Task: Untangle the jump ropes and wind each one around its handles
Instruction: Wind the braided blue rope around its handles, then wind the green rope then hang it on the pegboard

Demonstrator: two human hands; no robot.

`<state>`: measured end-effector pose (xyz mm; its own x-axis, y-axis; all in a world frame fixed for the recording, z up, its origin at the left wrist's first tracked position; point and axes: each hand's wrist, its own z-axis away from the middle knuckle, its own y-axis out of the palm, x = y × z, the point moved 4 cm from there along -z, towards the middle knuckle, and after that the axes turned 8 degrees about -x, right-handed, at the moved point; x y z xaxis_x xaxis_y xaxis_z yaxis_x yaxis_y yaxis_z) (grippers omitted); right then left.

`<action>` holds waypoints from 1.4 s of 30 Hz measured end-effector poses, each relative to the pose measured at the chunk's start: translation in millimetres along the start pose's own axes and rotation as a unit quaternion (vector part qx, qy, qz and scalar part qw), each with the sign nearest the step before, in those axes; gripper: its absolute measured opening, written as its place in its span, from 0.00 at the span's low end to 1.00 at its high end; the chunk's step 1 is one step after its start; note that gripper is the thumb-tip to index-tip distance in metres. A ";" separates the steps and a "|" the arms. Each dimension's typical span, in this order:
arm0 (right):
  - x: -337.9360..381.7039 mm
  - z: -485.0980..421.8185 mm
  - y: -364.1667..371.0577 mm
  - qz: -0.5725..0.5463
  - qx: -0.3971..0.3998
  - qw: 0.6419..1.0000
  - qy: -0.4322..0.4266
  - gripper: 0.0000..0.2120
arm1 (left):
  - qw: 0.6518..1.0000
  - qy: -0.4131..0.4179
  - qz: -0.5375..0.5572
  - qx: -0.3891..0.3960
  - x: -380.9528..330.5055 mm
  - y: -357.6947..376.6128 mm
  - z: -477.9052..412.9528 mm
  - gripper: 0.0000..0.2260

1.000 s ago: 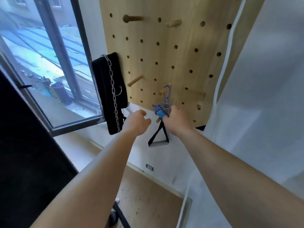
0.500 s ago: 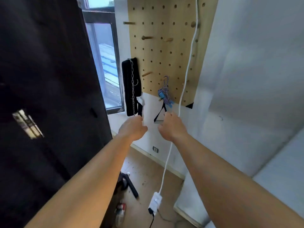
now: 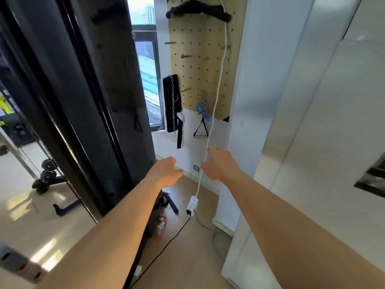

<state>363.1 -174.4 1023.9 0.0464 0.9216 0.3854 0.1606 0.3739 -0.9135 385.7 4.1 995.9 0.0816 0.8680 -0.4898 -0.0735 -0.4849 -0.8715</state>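
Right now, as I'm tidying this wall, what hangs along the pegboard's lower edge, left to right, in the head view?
Black strap with chain → jump rope, wound up with blue handles → white cable, which runs down in front of the pegboard.

We cannot tell how the small blue-handled jump rope with speckled cord (image 3: 203, 109) is wound on the pale wooden pegboard (image 3: 198, 65); it is too small. The black curved bar (image 3: 198, 9) and the thin white cable (image 3: 218, 86) run past the top edge. The left hand (image 3: 166, 172) hides its fingertips from us. Whether the right hand (image 3: 220, 163) touches the cable is unclear. The right edge cuts a dark blurred shape (image 3: 373, 180).
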 end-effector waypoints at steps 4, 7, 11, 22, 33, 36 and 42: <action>-8.3 33.6 7.0 0.012 0.012 1.000 0.014 0.24 | 0.999 0.003 0.010 0.033 4.5 18.4 20.1 0.25; -18.9 52.1 25.5 0.008 0.020 0.999 0.041 0.25 | 0.998 0.010 0.003 0.062 23.1 42.0 29.7 0.24; -34.5 93.5 62.3 0.005 0.052 0.996 0.078 0.25 | 0.996 0.001 -0.015 0.083 50.0 73.8 57.4 0.21; -150.2 238.0 168.6 0.029 0.187 0.974 0.125 0.25 | 0.972 -0.061 -0.055 0.219 84.3 238.3 190.2 0.20; -316.2 365.3 323.2 0.033 0.324 0.938 0.123 0.25 | 0.951 -0.133 -0.062 0.271 110.7 484.9 311.1 0.12; -349.3 404.9 389.0 0.028 0.337 0.931 0.135 0.23 | 0.942 -0.137 -0.066 0.300 147.7 561.5 335.6 0.11; -404.2 484.6 566.9 0.025 0.360 0.914 0.185 0.27 | 0.925 -0.148 -0.077 0.341 256.7 714.5 378.4 0.13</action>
<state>-42.3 -284.5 287.0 0.3883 0.8904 0.2375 -0.5351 0.4278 -0.7285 -22.0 -79.0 256.7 -0.1247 0.9614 -0.2454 -0.7018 -0.2603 -0.6631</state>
